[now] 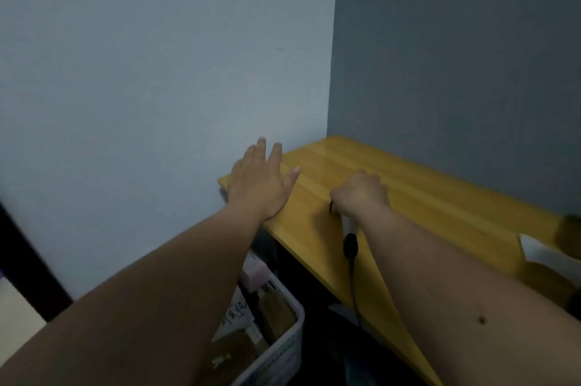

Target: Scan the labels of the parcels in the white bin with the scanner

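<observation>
Your right hand [358, 193] is curled shut on the scanner [349, 230] at the desk [440, 197] edge; grip it firmly and mind its black cable [353, 278]. Your left hand [257, 184] is flat, fingers [276, 156] spread, holding nothing. The white bin [283, 344] of parcels [273, 313] sits low beside the desk, so reach down there next.

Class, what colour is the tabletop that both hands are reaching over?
The tabletop is yellow with a wood grain, seen best in the head view.
</observation>
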